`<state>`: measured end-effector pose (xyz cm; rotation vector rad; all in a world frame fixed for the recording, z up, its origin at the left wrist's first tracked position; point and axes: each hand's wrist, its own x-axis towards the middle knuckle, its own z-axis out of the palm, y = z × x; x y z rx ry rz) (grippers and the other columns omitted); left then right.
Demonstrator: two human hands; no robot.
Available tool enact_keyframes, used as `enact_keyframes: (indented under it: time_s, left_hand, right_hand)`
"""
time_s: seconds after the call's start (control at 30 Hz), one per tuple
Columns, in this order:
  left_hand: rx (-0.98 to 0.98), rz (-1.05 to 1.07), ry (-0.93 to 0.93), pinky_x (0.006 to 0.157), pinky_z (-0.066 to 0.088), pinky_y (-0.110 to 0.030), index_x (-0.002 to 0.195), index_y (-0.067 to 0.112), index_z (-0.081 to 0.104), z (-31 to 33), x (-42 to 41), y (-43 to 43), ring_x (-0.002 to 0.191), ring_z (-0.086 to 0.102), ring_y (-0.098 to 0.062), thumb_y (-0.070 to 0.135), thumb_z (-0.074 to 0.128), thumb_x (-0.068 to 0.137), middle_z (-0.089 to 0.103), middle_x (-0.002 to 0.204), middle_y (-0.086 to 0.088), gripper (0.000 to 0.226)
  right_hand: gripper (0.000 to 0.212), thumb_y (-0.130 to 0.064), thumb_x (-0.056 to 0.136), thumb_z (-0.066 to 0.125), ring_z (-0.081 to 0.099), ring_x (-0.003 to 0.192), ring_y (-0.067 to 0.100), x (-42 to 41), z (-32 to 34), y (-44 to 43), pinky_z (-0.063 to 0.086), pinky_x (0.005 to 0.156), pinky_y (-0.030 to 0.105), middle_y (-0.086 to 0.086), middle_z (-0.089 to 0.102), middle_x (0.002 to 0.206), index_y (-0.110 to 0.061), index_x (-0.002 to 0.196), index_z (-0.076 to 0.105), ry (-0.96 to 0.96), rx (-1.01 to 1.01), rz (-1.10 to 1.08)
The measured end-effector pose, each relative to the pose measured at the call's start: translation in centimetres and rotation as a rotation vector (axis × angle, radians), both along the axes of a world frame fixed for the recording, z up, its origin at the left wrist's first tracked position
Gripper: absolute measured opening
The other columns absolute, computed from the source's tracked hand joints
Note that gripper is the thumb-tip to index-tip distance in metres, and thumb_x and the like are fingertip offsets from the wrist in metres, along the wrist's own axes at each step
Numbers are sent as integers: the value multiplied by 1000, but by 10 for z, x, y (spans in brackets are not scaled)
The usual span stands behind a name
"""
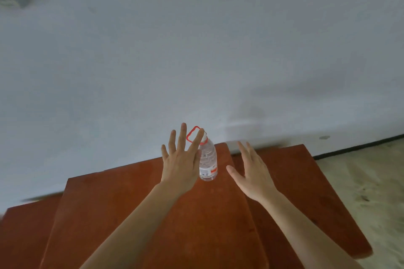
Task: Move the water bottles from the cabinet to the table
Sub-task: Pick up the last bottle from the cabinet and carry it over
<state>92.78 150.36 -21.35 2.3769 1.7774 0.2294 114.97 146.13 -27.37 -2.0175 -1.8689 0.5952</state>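
One water bottle (207, 160) upright on tabletop (153, 214), centre frame; left hand (179, 166), right hand (253, 172) flanking, fingers (182, 135) wide, holding nothing. Placing step; next, probably a cabinet trip.

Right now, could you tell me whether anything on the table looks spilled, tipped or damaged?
Nothing stands out: the water bottle stands upright on the table, between the open left hand and right hand, with no spill.

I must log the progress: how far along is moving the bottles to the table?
Done: one bottle stands upright on the table. In hand: nothing; the left hand and right hand are open on either side of it. Left: cannot tell, because the cabinet is out of view.
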Motion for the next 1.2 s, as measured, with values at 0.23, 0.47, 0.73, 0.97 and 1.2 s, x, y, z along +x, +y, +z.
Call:
enact_keyframes:
  time_s: [0.23,0.47,0.73,0.97,1.2]
  left_hand:
    - [-109,71,-28,121,19,-61,153,52,5,-54,26,50,156,6,-27,53,12,104,20,167,8,50]
    - [76,211,-313,115,36,-55,150,40,33,-81,-17,21,149,33,-26,41,40,104,54,148,6,47]
    - [-119,761,-1124,93,53,-31,133,50,54,-136,-128,-33,118,63,-8,43,62,89,64,129,14,45]
    - [-589,1063,-1096,116,33,-50,153,50,21,-201,-169,-73,146,34,-24,44,67,85,36,159,6,82]
    - [-527,175,38,117,-17,-62,148,50,-31,-238,-164,-77,149,-31,-30,58,73,78,-33,163,-1,125]
  right_hand:
    - [108,-67,86,64,16,156,20,4,-81,80,24,121,45,-3,2,171,-34,161,-6,195,-174,129]
    - [120,-62,75,81,26,153,23,-38,-142,106,32,121,45,1,18,169,-28,162,5,178,-231,320]
    - [95,-50,77,84,26,151,38,-115,-168,105,19,121,64,7,41,154,-16,147,31,-35,-60,543]
    - [77,-47,72,85,59,117,37,-149,-179,60,39,108,56,12,63,127,-12,132,51,-203,87,612]
    - [92,-59,58,91,62,112,25,-154,-185,-5,43,106,47,3,62,127,-19,130,49,-184,-12,536]
